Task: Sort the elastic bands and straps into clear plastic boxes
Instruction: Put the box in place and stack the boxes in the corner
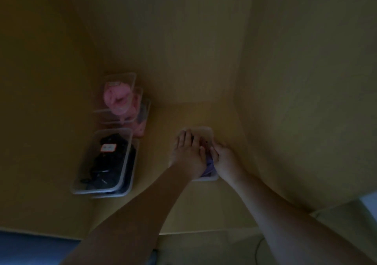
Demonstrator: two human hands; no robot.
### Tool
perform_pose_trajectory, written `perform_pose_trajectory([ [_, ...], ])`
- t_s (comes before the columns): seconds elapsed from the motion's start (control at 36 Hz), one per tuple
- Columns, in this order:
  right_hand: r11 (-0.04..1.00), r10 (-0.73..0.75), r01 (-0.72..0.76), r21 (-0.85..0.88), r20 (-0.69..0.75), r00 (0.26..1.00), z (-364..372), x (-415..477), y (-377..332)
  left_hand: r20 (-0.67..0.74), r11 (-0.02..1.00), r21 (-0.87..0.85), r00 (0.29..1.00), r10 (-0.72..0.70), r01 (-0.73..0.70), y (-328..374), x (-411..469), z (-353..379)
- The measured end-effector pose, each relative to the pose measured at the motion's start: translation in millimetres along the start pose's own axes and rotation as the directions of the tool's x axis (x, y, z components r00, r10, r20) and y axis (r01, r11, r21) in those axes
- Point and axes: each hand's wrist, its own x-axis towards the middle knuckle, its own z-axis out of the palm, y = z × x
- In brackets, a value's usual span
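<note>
Step in hand looks like filling or closing the third box: both hands are over a small clear box on the yellow surface, by the right wall. Left hand lies flat on top, fingers spread, pressing down. Right hand curls at the box's right edge, fingers bent in; whether it pinches the purple fabric or the rim, can't tell, too dim and blurred. Lid present or not: unclear. To the left, well apart, pink-filled boxes stacked and black-strap boxes stacked, apparently done. Next probably needs contents tucked fully inside, then box shut and moved toward the stacks.
</note>
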Motion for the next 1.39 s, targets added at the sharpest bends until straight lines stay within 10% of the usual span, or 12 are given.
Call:
perform_pose_trajectory([
  [0.17,0.941,0.035,0.004,-0.337,0.111,0.993,1,18,-27,0.051,1.0,0.028,0.999,0.0,-0.002,-4,0,2],
  [0.81,0.988,0.087,-0.056,-0.142,0.22,0.972,-2,41,-25,0.012,0.997,-0.076,1.0,0.017,-0.016,-14,12,-7],
  [1.22,0.999,0.017,-0.009,-0.038,0.23,0.973,-8,7,-29,-0.194,0.978,-0.172,0.978,0.08,-0.114,-36,-19,-27],
  [1.39,0.893,-0.132,0.224,-0.389,0.25,0.959,-2,3,-42,-0.447,0.966,-0.163,0.888,0.109,-0.201,-66,-63,-58],
])
